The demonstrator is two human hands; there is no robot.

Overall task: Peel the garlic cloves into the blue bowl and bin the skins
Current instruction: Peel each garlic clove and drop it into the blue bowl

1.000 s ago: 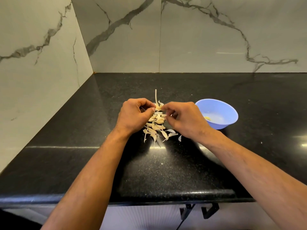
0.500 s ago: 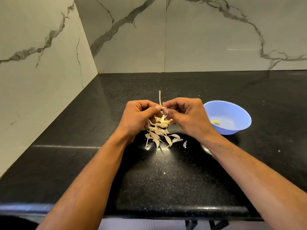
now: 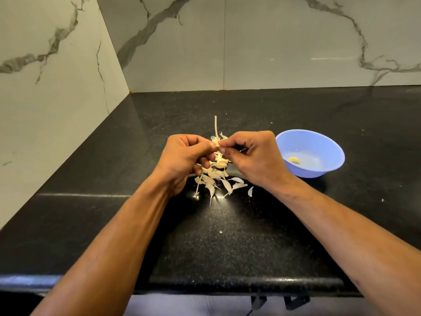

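Observation:
My left hand (image 3: 184,157) and my right hand (image 3: 252,156) meet fingertip to fingertip above the black counter, both pinching one small garlic clove (image 3: 218,145) that is mostly hidden between them. Under them lies a heap of garlic cloves and papery skins (image 3: 216,176), with a dry stalk (image 3: 215,127) sticking up behind. The blue bowl (image 3: 328,144) stands just right of my right hand and holds one peeled clove (image 3: 293,159).
The black stone counter (image 3: 227,236) fills the corner between two marble walls, the left wall (image 3: 45,99) and the back wall (image 3: 273,42). A single loose skin (image 3: 250,191) lies right of the heap. The counter's front edge (image 3: 227,282) runs below my forearms.
My hands have stayed together on the clove above the heap, shifting only slightly. The camera tilted a little, so the bowl shows further right.

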